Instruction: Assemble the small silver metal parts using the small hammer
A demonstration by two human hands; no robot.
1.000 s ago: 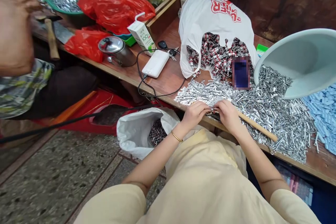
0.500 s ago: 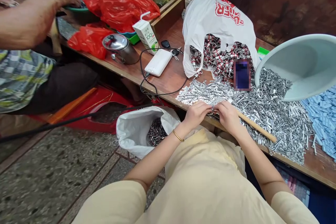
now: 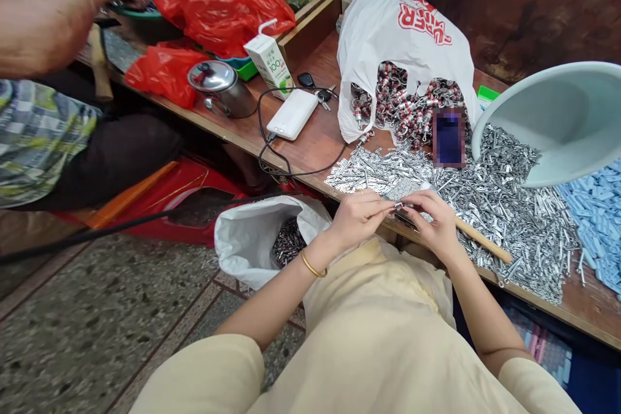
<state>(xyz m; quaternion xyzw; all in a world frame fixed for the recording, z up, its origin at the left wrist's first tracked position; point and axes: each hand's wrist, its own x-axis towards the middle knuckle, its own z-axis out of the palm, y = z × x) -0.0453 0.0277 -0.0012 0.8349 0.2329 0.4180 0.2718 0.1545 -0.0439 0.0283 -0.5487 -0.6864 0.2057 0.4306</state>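
My left hand [image 3: 359, 218] and my right hand [image 3: 434, 223] meet just in front of the bench edge, both pinching a small silver metal part [image 3: 399, 205] between their fingertips. A gold bangle sits on my left wrist. Right behind the hands lies a big heap of small silver metal parts [image 3: 499, 207] on the wooden bench [image 3: 320, 136]. A wooden stick [image 3: 480, 239] lies on that heap beside my right hand. Below my left arm stands an open white bag [image 3: 252, 239] with dark finished pieces inside.
A white plastic bag [image 3: 402, 39] full of red-and-silver pieces stands behind the heap. A tilted grey basin [image 3: 557, 119], blue parts [image 3: 594, 207], a power bank [image 3: 294, 115], a steel pot [image 3: 220, 87], a drink carton [image 3: 269, 61] and red bags [image 3: 218, 6] are on the bench. Another person's arm [image 3: 58, 13] reaches over a green basin at left.
My hands have drawn back from the heap toward me, lifting the small part off the bench. The other person's arm swung from upright down over the green basin.
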